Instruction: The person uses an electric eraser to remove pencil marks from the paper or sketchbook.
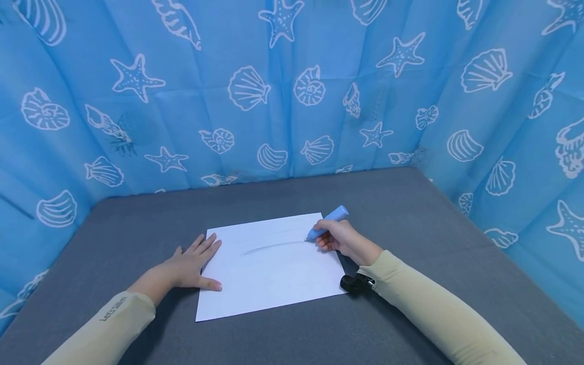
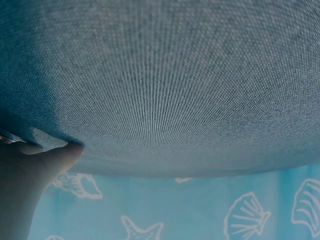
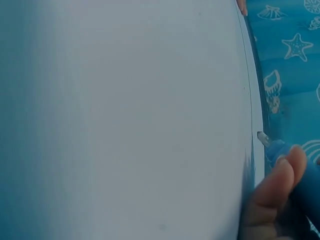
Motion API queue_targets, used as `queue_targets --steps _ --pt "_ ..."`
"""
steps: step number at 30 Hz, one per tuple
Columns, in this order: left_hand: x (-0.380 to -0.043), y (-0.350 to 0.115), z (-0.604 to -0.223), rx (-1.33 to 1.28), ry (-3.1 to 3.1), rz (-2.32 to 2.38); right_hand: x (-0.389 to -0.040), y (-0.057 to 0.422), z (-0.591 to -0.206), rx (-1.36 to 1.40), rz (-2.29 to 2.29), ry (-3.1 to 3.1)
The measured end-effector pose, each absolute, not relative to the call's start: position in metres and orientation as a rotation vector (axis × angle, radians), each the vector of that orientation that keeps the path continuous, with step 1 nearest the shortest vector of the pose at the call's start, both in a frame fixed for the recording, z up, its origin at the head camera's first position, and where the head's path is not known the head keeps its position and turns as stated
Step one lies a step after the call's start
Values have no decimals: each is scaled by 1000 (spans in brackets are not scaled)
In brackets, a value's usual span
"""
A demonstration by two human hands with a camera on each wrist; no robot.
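A white sheet of paper (image 1: 269, 284) lies on the grey cloth surface. My left hand (image 1: 189, 266) rests flat over its left edge, fingers spread and thumb on the paper; the left wrist view shows only part of that hand (image 2: 42, 167) low at the left. Near the upper right corner of the sheet, my right hand (image 1: 339, 237) pinches a thick light-blue pen (image 1: 335, 215), tilted with its narrow tip down at the paper. A thin grey line (image 1: 274, 246) runs leftward from the tip. In the right wrist view, fingers (image 3: 275, 185) grip the pen (image 3: 278, 148) near its pale tip.
Grey cloth (image 1: 392, 203) covers the table around the paper. A blue curtain (image 1: 283, 116) with white shells and starfish hangs along the back and sides. A small black device (image 1: 353, 284) is strapped at my right wrist, close to the paper's lower right corner.
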State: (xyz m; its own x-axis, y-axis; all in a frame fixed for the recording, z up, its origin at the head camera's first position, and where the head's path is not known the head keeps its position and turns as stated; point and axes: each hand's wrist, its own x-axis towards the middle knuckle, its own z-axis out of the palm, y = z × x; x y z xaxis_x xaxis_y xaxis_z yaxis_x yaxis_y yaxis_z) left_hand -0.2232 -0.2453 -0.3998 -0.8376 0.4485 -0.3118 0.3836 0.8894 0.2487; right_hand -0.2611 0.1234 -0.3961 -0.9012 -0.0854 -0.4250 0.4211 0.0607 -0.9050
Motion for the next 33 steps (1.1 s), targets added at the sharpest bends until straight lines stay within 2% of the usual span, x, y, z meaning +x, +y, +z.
queue_targets --steps 26,33 --pt "-224 -246 -397 615 2688 282 -260 119 -398 359 -1851 2062" --pt "-222 -245 -398 617 2696 281 -259 121 -398 371 -1977 1982"
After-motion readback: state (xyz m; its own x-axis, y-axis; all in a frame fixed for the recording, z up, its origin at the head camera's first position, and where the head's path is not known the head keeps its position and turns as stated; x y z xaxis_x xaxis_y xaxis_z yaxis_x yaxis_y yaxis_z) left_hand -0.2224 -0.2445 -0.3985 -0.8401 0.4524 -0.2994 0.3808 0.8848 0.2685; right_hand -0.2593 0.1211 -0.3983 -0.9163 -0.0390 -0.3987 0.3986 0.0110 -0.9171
